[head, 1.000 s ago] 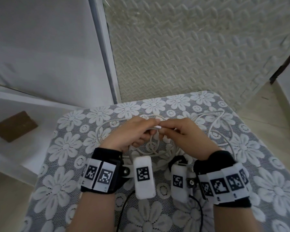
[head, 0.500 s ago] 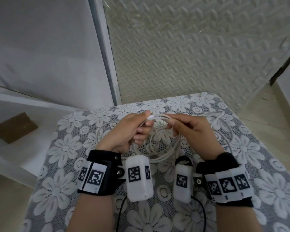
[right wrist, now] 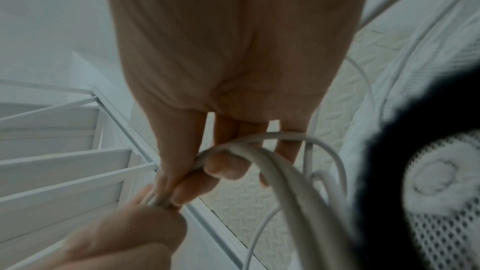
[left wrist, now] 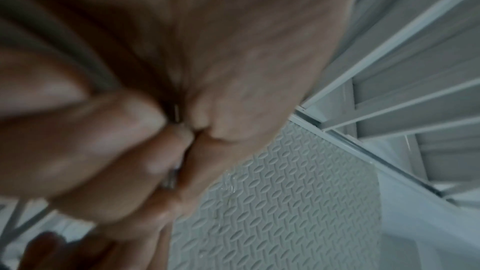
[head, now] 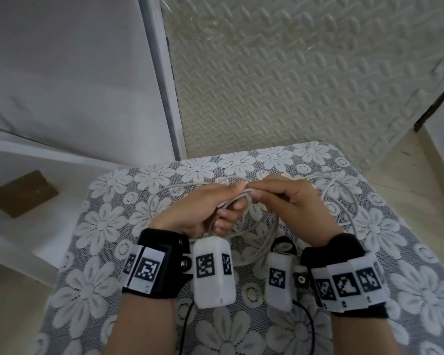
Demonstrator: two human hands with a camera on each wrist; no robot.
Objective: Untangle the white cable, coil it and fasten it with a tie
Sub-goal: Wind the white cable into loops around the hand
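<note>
The white cable [head: 260, 221] hangs in several loose loops between my hands above the flowered table cover. My left hand [head: 213, 203] grips a bundle of cable strands, fingers curled round them. My right hand [head: 280, 198] pinches the same bundle right beside it, thumb and fingers touching the left fingertips. In the right wrist view the cable [right wrist: 275, 163] curves out of the right hand [right wrist: 197, 171] in a thick bunch of strands. The left wrist view is blurred; the left hand [left wrist: 168, 130] fills it, with cable strands [left wrist: 20, 219] at the lower left. No tie is visible.
The table cover [head: 108, 226] is grey mesh with white flowers; more cable loops [head: 344, 201] lie on it to the right. A brown block [head: 23, 193] sits on a white shelf at the left. A textured foam mat [head: 292, 85] lies beyond the table.
Both hands have lifted and moved away from me with the cable bundle. The loops now hang longer beneath them. The hands stay joined at the fingertips.
</note>
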